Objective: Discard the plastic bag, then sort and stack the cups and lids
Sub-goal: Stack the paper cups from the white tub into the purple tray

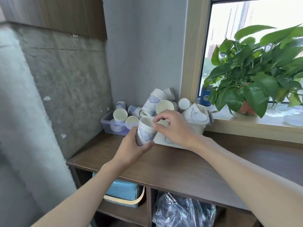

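Note:
My left hand (pixel 133 147) grips a short stack of white paper cups with blue patterns (pixel 146 133) above the dark wooden shelf top (pixel 188 169). My right hand (pixel 173 126) pinches the rim of that stack from the right with thumb and fingertips. Behind the hands lies a jumbled pile of the same cups (pixel 161 102), some nested, some on their sides. More cups sit in a clear purple tray (pixel 106 124) at the left of the pile. A crumpled clear plastic bag (pixel 183 210) fills the lower right cubby.
A potted green plant (pixel 250 76) stands on the window sill at the right, with a blue bottle (pixel 205 97) beside it. A blue basket (pixel 124 192) sits in the lower left cubby. A rough concrete wall closes the left side.

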The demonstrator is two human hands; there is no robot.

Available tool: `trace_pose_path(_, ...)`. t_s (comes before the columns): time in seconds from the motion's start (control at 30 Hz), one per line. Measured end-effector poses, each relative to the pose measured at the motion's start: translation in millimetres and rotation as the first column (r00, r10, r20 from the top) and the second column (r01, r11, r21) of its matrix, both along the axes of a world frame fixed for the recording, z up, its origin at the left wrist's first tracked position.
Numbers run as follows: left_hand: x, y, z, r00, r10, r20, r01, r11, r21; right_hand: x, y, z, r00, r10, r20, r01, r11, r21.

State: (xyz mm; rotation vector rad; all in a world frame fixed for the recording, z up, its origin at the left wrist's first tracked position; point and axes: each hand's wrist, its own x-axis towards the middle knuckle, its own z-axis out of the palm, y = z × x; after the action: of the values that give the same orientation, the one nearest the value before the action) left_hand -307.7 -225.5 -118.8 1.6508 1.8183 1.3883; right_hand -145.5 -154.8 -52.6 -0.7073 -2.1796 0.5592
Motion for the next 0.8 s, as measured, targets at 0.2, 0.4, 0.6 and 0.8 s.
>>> trace_pose_path(0.2, -24.3, 9.4, -49.7, 0.993, 0.105, 0.061, -0.096, 0.987, -0.129, -1.0, 35.5, -33.5, 0.984, -0.175, 0.032, 0.173, 0.983, 0.066)
trace_pose_path(0.4, -15.5, 12.6, -80.4, 0.979, 0.202, -0.032, -0.205, 0.968, -0.144, -4.9, 56.3, -45.1, 0.952, -0.293, 0.09, 0.282, 0.952, 0.119)
trace_pose_path(0.6, -18.4, 13.8, -85.7, 0.976, 0.209, -0.065, -0.216, 0.966, -0.142, -18.6, 64.7, -47.0, 0.926, -0.368, -0.08, 0.375, 0.923, 0.089)
trace_pose_path(0.8, -18.2, 13.9, -85.5, 0.976, 0.204, -0.07, -0.212, 0.965, -0.151, -15.0, 62.7, -42.9, 0.897, -0.356, -0.262, 0.402, 0.904, 0.149)
